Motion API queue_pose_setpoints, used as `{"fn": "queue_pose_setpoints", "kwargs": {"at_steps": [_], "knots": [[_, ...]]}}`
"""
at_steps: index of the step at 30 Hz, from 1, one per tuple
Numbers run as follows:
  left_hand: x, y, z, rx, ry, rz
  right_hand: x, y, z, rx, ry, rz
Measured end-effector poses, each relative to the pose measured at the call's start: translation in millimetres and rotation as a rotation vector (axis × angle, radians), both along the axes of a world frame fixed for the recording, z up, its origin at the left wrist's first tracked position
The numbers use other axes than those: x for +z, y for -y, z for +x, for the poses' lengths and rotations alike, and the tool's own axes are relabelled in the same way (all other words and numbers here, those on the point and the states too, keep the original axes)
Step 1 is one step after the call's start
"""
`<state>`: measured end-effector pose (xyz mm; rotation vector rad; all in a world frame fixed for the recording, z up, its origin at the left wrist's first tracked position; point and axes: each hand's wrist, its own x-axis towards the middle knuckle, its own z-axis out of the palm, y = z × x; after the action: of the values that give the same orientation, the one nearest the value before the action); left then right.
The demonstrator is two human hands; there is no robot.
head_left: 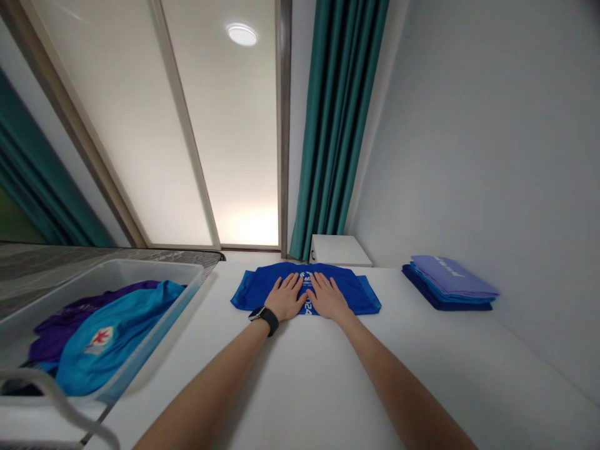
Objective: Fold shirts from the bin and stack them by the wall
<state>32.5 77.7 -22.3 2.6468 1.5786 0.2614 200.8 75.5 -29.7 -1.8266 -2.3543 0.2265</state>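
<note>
Left hand and right hand lie wide and flat on a blue garment by the twelve-o'clock edge of the surface, which stretches towards six; folded stack at three, bin at nine.

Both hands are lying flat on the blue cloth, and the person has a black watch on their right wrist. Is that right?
Not quite. The head view shows the black watch on the left wrist, not the right one. The left hand and the right hand do both lie flat on the blue cloth.
</note>
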Motion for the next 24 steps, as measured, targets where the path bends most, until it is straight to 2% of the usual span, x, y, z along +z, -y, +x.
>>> {"fn": "queue_pose_setpoints", "kwargs": {"at_steps": [9, 13, 20, 24], "knots": [[-3.5, 69.7, -6.3, -0.009, 0.031, 0.059, 0.4, 70.1, -1.5, 0.019, -0.013, 0.045], [-3.0, 91.1, -7.9, -0.016, 0.042, 0.081, 2.8, 91.1, -3.2, 0.020, -0.002, 0.057], [-2.5, 93.1, -11.1, -0.012, 0.021, 0.081, 7.2, 94.1, -5.7, 0.009, 0.011, 0.046], [-0.1, 83.8, -39.2, 0.024, 0.008, 0.116, 4.5, 92.8, -4.8, 0.007, 0.007, 0.056]]}}
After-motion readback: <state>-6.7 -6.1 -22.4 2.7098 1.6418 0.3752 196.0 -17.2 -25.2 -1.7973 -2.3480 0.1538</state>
